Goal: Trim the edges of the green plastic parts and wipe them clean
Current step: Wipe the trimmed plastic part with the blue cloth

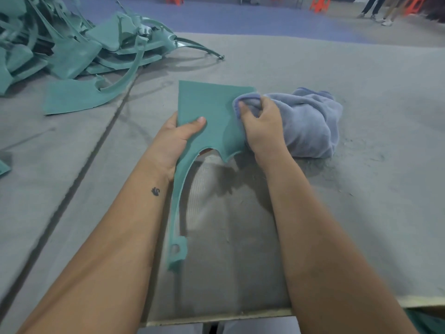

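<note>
A green plastic part (204, 107) lies over the grey table (361, 213), gripped at its left edge by the left hand (178, 138), thumb on top. The right hand (260, 124) clutches a bunched blue cloth (308, 121) against the part's right side; a pile of green parts (72, 44) sits far left

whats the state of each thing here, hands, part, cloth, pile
left hand: grips the green part, thumb on top
right hand: clutches the cloth against the part
green part: held, being wiped
blue cloth: bunched, partly on the table
pile of green parts: heaped, far left
</note>
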Tool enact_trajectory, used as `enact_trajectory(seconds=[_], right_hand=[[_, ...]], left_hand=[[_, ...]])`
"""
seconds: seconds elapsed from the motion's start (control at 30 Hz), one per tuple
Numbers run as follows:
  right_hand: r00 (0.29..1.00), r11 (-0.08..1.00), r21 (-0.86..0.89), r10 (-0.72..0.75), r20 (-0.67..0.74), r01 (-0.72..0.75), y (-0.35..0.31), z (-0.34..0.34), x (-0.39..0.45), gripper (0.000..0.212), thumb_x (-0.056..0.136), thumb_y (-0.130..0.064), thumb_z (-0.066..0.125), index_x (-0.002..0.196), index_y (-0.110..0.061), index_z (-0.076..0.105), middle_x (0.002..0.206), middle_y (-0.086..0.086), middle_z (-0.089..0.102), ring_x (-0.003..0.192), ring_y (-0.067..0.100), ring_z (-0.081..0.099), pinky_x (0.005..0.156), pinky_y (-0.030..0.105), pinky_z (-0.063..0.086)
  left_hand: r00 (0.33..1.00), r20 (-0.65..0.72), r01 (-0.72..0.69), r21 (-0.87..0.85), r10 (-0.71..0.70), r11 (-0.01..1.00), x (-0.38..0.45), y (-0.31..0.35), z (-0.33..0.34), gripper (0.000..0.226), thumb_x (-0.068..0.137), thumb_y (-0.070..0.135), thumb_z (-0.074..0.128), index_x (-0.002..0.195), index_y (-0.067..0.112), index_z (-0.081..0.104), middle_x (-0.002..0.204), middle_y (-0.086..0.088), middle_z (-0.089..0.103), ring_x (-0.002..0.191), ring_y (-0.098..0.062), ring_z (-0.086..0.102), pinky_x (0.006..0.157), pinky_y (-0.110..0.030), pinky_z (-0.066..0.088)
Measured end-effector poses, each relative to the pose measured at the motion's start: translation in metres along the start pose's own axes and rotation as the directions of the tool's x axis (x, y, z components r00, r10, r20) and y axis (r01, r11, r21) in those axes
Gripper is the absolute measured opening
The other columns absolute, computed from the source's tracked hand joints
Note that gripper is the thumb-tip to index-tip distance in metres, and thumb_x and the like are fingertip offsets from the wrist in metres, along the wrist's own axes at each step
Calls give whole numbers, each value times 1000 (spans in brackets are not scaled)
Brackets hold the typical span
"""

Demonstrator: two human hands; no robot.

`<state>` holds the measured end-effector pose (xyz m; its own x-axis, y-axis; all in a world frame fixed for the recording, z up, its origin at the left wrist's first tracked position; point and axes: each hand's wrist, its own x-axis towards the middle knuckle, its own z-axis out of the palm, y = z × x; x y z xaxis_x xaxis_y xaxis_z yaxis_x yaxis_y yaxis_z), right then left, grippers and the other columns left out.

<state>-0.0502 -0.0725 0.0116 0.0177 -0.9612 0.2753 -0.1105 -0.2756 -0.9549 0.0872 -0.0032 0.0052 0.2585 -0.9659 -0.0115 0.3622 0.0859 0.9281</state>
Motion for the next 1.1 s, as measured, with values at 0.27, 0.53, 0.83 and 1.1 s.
enact_trajectory(seconds=[0.27, 0.53, 0.83, 1.1], right_hand=[[972, 976, 197, 137, -191, -98, -5, -4, 3, 38, 103, -25, 41, 66, -18, 47, 63, -4, 46, 59, 7, 42, 57, 15, 39], [963, 925, 269, 263, 62, -269, -4, -21, 14, 26, 98, -39, 48, 79, -23, 56, 77, -5, 61, 70, 12, 59, 71, 30, 51], [772, 944, -305, 101, 628, 124, -14, -14, -15, 22, 91, -24, 58, 83, -3, 61, 74, 0, 61, 70, 10, 54, 72, 24, 43], [747, 721, -519, 3, 664, 458, -10, -7, -16, 28, 88, -27, 62, 75, -2, 63, 80, 13, 63, 82, 28, 56, 82, 39, 44]], left_hand=[[997, -16, 74, -2, -74, 997, -2, 2, 5, 13, 91, 9, 57, 97, 10, 69, 87, -9, 75, 72, -22, 73, 56, -29, 56], [906, -394, -289, -305, 156, 908, 9, 15, -11, 27, 100, 19, 51, 125, 10, 57, 116, -5, 70, 110, -23, 66, 98, -44, 51], [875, -390, -404, -265, 285, 876, 10, 14, -5, 25, 105, 23, 40, 123, 12, 54, 107, 4, 72, 108, -16, 66, 98, -35, 52], [872, -450, -283, -143, 193, 948, 11, 17, -19, 8, 94, 22, 60, 99, 27, 65, 92, 10, 73, 85, -9, 69, 70, -30, 57]])
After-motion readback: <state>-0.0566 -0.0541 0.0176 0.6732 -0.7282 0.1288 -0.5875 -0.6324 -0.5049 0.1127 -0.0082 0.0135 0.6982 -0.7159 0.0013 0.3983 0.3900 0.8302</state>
